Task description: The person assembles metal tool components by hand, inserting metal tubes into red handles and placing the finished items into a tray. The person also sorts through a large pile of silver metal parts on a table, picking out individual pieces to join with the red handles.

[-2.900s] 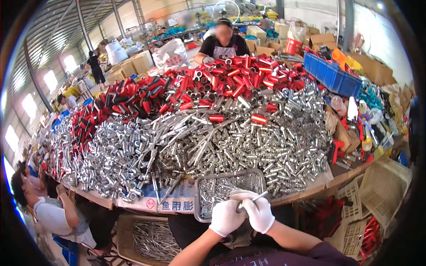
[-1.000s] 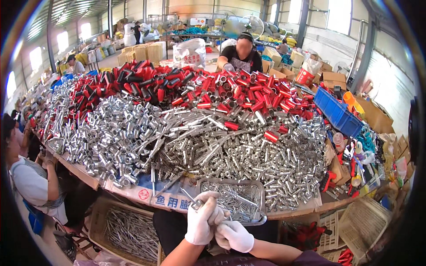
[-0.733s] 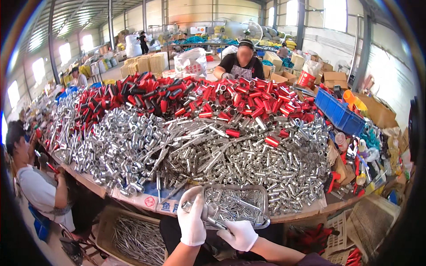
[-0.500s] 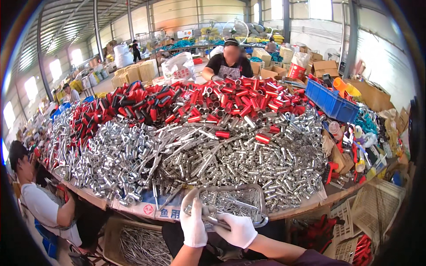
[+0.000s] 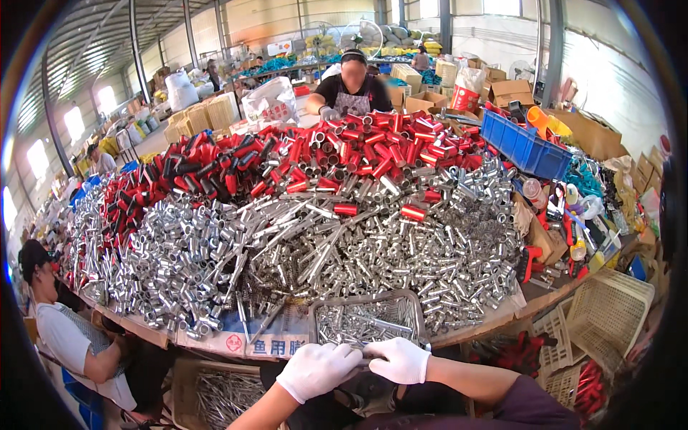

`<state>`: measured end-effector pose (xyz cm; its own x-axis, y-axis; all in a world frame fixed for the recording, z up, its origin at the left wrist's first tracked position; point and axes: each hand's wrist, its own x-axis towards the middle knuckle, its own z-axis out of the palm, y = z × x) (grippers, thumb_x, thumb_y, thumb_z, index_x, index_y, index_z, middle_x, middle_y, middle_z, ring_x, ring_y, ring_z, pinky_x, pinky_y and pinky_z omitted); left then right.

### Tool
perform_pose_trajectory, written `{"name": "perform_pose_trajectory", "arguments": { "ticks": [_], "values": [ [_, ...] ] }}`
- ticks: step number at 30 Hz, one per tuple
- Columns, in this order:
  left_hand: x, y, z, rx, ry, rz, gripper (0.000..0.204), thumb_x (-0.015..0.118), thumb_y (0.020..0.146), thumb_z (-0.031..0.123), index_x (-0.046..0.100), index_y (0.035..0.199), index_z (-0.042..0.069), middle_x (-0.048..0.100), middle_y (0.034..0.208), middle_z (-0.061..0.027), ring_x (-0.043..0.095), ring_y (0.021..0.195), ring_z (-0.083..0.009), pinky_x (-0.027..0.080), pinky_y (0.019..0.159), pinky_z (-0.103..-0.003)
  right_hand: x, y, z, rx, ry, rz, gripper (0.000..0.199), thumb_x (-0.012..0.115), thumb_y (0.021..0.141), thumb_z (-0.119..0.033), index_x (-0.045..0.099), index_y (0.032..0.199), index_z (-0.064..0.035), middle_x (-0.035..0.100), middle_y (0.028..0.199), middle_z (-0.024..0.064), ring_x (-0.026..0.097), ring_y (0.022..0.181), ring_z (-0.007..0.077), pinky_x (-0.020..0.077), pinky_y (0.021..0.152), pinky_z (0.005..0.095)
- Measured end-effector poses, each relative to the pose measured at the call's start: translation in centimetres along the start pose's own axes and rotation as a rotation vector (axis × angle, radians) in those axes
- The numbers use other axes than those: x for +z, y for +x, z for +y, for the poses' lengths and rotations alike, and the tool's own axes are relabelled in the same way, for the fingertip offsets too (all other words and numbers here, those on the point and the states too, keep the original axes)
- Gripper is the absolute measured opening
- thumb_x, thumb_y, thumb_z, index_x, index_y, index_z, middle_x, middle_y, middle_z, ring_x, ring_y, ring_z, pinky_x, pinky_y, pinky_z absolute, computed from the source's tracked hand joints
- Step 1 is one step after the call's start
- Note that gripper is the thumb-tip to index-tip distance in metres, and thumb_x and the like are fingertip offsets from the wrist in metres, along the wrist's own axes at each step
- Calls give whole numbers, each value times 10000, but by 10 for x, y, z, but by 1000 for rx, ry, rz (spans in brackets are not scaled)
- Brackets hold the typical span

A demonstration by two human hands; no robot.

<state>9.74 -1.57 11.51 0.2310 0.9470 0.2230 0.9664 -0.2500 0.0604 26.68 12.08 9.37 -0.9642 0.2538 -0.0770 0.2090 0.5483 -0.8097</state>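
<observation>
Both my hands wear white gloves and meet low in front of me, at the near edge of the heaped table. My left hand (image 5: 320, 370) is closed, its fingers wrapped around a slim metal part (image 5: 365, 360). From the other side my right hand (image 5: 399, 360) grips the same part, so only a short grey stretch shows between them. Just beyond the hands a plastic basket (image 5: 313, 320) holds small silver rods and pins (image 5: 362, 324). Behind it spreads a big heap of loose silver metal fittings (image 5: 380, 261).
Red tubes (image 5: 373, 143) and silver sleeves (image 5: 175, 265) are piled further back. A blue crate (image 5: 527, 147) stands at the right. Below the table edge are a bin of rods (image 5: 226, 394) and beige baskets (image 5: 609, 308). One person (image 5: 355, 89) works opposite, another (image 5: 72, 337) sits left.
My hands have come together around the metal part; the left has turned from upright with fingers raised to lying sideways, knuckles up. The view has shifted slightly.
</observation>
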Motion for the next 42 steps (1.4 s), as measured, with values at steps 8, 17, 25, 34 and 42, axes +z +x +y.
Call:
{"name": "perform_pose_trajectory", "arguments": {
  "ticks": [8,17,25,34,42],
  "values": [
    [43,-17,-45,-234,-348,201,124,677,840,282,669,902,175,644,712,-58,646,599,-264,522,535,-366,-34,65,28,-89,-204,-229,428,443,894,-256,566,1240,-37,637,1128,195,613,1052,350,476,941,421],
    [112,-38,-60,-963,-1234,777,236,554,967,157,594,784,13,487,553,30,394,432,-32,286,392,-216,-151,193,86,254,-623,838,500,641,853,-357,529,1276,-115,577,1220,171,603,1083,327,500,896,451],
    [106,-41,-60,-966,-1299,675,185,584,952,157,625,858,3,520,597,31,428,474,-33,315,424,-210,-138,233,87,387,-691,731,387,536,927,-403,572,1151,-89,635,1084,176,657,973,336,529,829,462],
    [109,-39,-60,-973,-1272,684,208,557,953,165,611,814,19,533,610,30,430,475,-39,317,423,-209,-126,142,49,64,-480,678,186,528,935,-227,528,1036,-71,640,977,199,627,914,394,499,805,476],
    [55,-30,-30,-726,-867,318,209,695,860,189,710,950,2,662,689,-90,594,612,-99,470,583,-260,-73,27,21,-26,-59,64,294,539,944,-186,442,1205,-95,651,918,147,647,824,313,508,780,382]
  ]
}}
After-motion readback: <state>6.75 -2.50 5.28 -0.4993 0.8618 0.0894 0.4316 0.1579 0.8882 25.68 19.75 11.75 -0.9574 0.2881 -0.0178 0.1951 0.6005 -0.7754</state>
